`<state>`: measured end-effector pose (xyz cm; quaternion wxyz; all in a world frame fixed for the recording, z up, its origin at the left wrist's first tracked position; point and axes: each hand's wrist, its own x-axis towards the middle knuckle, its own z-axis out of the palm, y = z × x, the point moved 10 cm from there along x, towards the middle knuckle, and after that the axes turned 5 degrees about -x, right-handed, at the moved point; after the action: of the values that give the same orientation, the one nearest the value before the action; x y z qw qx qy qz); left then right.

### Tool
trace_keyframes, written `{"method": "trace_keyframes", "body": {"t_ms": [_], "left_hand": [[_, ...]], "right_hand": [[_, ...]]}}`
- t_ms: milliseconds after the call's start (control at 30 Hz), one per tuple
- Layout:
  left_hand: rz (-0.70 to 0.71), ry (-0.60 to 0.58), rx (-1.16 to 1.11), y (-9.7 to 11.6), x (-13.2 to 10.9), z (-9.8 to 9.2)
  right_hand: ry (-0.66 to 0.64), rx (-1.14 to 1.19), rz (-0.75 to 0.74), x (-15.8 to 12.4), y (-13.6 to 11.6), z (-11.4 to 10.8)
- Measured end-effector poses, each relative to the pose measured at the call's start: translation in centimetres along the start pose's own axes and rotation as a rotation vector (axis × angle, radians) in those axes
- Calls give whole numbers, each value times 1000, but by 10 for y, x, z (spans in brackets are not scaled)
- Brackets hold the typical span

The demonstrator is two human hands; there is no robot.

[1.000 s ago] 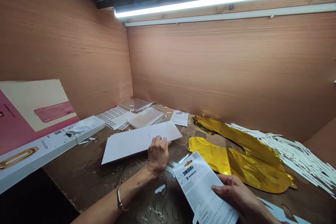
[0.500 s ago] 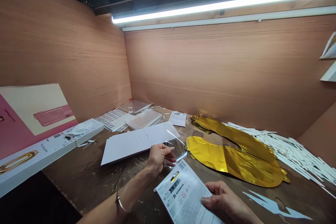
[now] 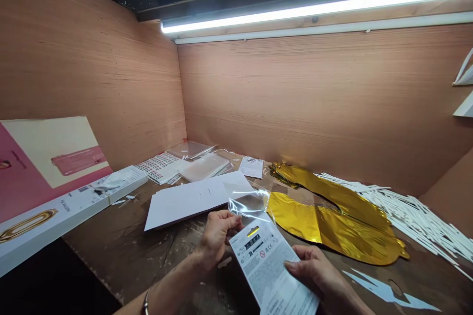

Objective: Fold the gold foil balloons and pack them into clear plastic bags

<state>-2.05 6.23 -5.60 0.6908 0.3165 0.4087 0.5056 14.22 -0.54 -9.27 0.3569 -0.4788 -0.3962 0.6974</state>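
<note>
In my right hand [image 3: 314, 273] is a printed white card [image 3: 268, 266] with a hang hole near its top, its text side toward me; the thumb lies on its right edge. A clear plastic bag [image 3: 249, 202] stands just beyond the card's top edge, and the card's upper end appears to be inside or against it. My left hand [image 3: 219, 234] pinches the near left corner of that bag, next to the card's top left corner. Behind the bag lies a stack of white card sheets [image 3: 185, 206]. A flat gold foil balloon [image 3: 332, 226] lies right of the bag.
Many white sticks [image 3: 417, 216] are piled at the right. White paper scraps [image 3: 388, 290] lie at front right. Clear bags [image 3: 203, 166] and a label sheet [image 3: 158, 166] rest at the back left. A long white balloon box [image 3: 74, 206] and pink box [image 3: 48, 167] stand left.
My left hand has moved slightly left and down, and the clear bag has opened out above the card. The card in my right hand has shifted slightly right.
</note>
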Motion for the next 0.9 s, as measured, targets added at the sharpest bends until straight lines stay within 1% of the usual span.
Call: {"method": "trace_keyframes", "body": {"t_ms": [133,233,333,433,533,700,800,833,900], "left_hand": [[77,49,0,3,-4,-7],[138,81,-43,6,-5,-9],[158,97,-66,8,-6,-5],[174,88,-67,7,-6,4],[182,62,-85,2,-7,16],[131,-17,-123,-20,-11,41],[83,-130,-116,-29,-14,66],[83,-179,-113,-28,-16,77],[128,-278,-95,-21,-22,96]], "right_hand": [[55,-22,-97,-7,-16,2],[83,-28,-152,-13,-25,6],[129,-32,-183,-19,-30,3],[228,-56,-230,-28,-34,-10],[332,-83,-245,-38,-34,-25],[394,-36,-243,-50,-27,-32],[494,-21,-306,-61,-27,-39],[533,-24,-343,-66,-29,-44],[590,-60,-404,-79,-36,-53]]}}
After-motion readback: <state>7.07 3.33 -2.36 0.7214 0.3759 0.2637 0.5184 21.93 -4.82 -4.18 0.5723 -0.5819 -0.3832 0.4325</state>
